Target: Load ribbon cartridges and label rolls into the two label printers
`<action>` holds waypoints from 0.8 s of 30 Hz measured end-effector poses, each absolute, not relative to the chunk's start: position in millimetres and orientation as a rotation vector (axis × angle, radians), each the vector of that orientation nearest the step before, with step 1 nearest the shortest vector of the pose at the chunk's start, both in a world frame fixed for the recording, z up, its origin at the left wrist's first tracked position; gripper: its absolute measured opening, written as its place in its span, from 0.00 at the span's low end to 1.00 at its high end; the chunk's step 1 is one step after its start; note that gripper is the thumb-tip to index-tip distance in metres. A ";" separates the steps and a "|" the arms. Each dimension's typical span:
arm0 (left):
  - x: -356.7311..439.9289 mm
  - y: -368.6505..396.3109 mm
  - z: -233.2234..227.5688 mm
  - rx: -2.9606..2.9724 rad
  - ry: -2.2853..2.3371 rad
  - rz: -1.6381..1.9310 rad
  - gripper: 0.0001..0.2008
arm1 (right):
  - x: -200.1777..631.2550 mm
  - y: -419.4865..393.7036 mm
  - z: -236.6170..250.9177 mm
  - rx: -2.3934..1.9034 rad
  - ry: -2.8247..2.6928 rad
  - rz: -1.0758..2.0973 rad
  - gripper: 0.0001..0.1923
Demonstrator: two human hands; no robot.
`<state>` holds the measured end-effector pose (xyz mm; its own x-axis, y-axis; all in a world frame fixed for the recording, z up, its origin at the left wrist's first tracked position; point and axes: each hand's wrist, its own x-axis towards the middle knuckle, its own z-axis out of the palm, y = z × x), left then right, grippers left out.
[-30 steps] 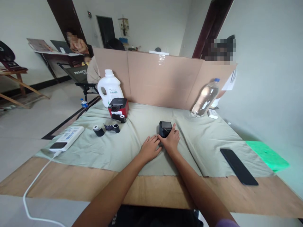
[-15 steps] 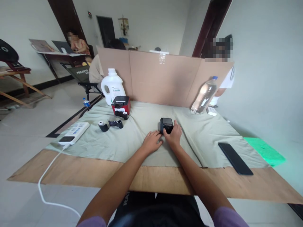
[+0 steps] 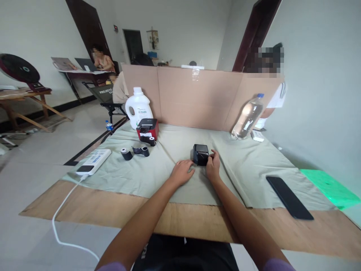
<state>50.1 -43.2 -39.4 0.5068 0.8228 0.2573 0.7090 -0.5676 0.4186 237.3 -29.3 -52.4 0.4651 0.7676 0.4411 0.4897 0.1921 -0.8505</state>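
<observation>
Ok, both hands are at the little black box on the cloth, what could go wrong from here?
The green cloth lies loose and creased, so the small black device may slide when the right hand presses its side; the left hand rests flat beside it, not gripping. The black phone lies near the right forearm, which could nudge it toward the table edge.

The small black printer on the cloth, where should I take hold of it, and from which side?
Grip the small black printer across its two side walls, coming from above and the near edge. It is a squat box sitting flat; the right hand touches its right side, and the left hand lies beside it.
</observation>
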 end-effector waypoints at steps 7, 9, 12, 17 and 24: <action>47.9 -35.2 -41.2 2.336 1.336 0.738 0.21 | 238.7 -26.8 -50.1 -1.381 -0.994 0.417 0.23; 49.9 -21.6 -35.7 2.215 1.328 0.743 0.18 | 238.5 -25.5 -49.5 -1.361 -0.969 0.458 0.23; 56.5 10.7 -20.5 1.816 1.361 0.652 0.17 | 237.7 -23.4 -49.9 -1.339 -0.944 0.509 0.24; 72.1 55.2 -3.4 1.454 1.331 0.495 0.21 | 239.1 -20.8 -53.4 -1.343 -0.956 0.577 0.25; 74.0 67.6 -10.6 1.395 1.296 0.482 0.14 | 241.4 -21.5 -55.1 -1.355 -0.923 0.585 0.25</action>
